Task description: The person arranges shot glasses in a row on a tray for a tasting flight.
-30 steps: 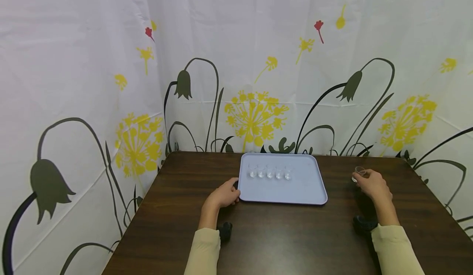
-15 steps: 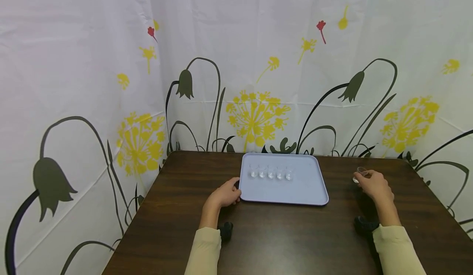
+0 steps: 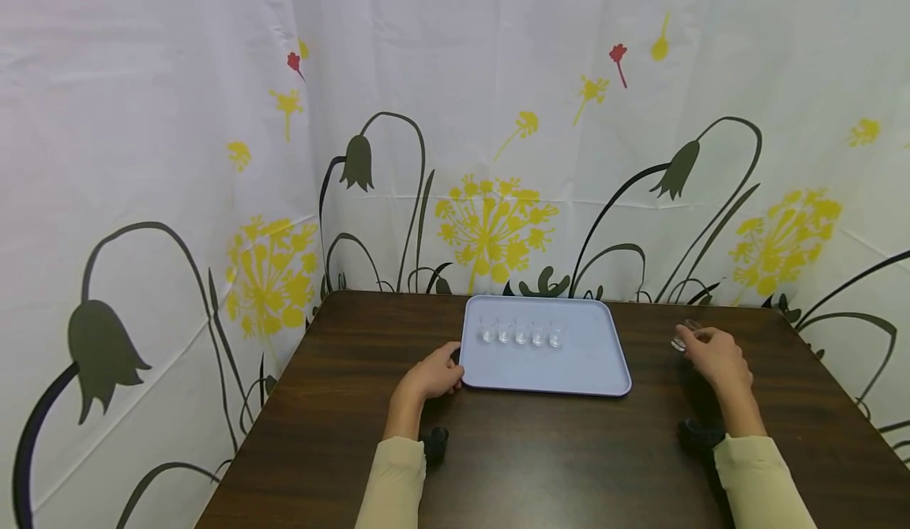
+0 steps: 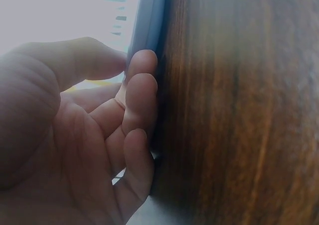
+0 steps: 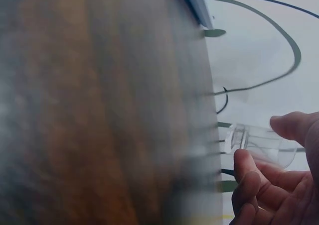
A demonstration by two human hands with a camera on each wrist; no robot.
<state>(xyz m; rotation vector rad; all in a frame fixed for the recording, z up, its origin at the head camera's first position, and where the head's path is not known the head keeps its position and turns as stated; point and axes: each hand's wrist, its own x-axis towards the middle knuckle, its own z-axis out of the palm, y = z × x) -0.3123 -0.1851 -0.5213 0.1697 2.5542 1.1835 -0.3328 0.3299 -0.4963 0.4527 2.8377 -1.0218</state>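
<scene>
At the left edge of a pale blue tray (image 3: 547, 371), my left hand (image 3: 430, 375) grips the rim. The left wrist view has the thumb and curled fingers meeting at the tray's edge (image 4: 148, 21). A row of several small clear shot glasses (image 3: 522, 335) stands upright on the tray, toward its left and middle. Off to the right of the tray, my right hand (image 3: 721, 359) holds another clear shot glass (image 5: 261, 144) between thumb and fingers. That glass has a thick base and appears just above the table, apart from the tray.
The dark wooden table (image 3: 547, 458) carries the tray near its back edge. Behind it hangs a white curtain (image 3: 455, 79) printed with flowers. A dark device is strapped at each wrist.
The shot glass in my right hand has shifted slightly left and tilted a little. My left hand keeps its grip on the tray, and the row of glasses stays put.
</scene>
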